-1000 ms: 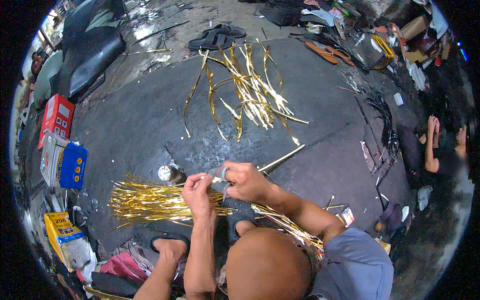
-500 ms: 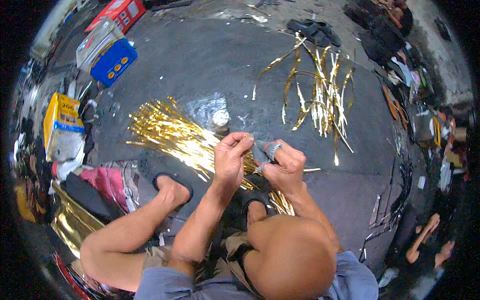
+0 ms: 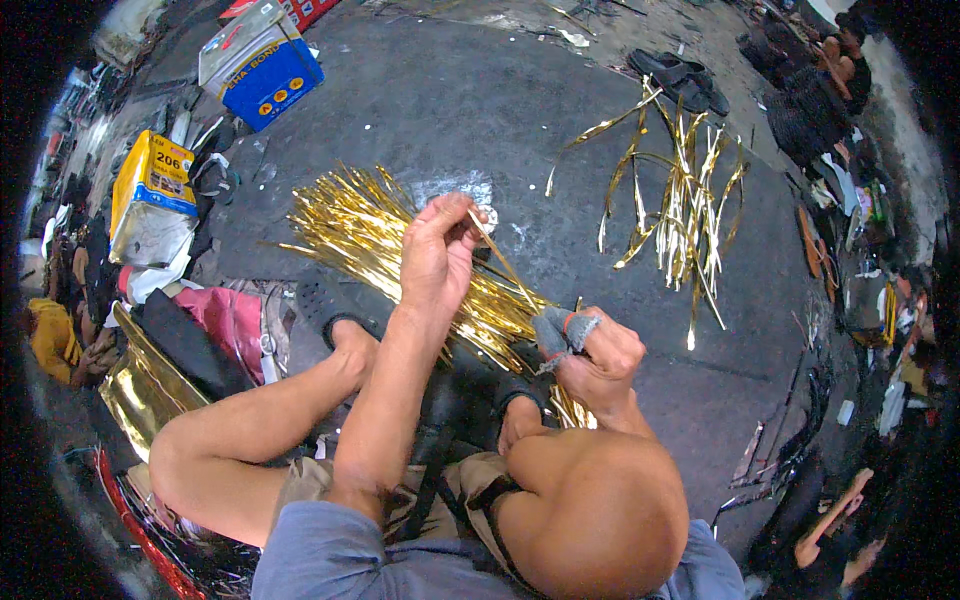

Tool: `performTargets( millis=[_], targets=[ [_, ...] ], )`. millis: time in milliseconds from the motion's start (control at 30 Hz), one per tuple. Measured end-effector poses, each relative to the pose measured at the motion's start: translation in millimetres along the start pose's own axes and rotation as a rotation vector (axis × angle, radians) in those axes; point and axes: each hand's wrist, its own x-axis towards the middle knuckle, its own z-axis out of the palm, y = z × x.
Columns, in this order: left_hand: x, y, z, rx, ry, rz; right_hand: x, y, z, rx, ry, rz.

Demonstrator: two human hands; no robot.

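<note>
A narrow gold strip (image 3: 505, 262) is stretched slantwise between my two hands. My left hand (image 3: 438, 250) pinches its upper end, raised over a large pile of shiny gold strips (image 3: 350, 225). Lower and to the right, my right hand (image 3: 600, 355) is closed round the strip's other end, with grey cloth wraps (image 3: 565, 332) on the thumb and a finger. More gold strips (image 3: 570, 408) lie under the right wrist, partly covered by my knee. A looser spread of gold strips (image 3: 685, 210) lies farther off to the right.
Black sandals (image 3: 680, 78) lie beyond the loose strips. A blue and white tin (image 3: 265, 85) and a yellow and white tin (image 3: 155, 195) stand at left. Pink material (image 3: 225, 320) and a gold sheet (image 3: 140, 385) lie beside my left leg. Another person (image 3: 845, 60) is at far right.
My hands have drawn apart: the left went up and away, the right down and a little right. The gold strip now shows stretched between them. The whole view has shifted slightly.
</note>
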Motion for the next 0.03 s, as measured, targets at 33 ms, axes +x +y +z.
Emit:
performTargets(
  millis=[33],
  targets=[
    [6.7,4.6,-1.7,0.015,-0.018,0.007,-2.3,-2.2,0.6,0.011,0.009,0.029]
  ],
)
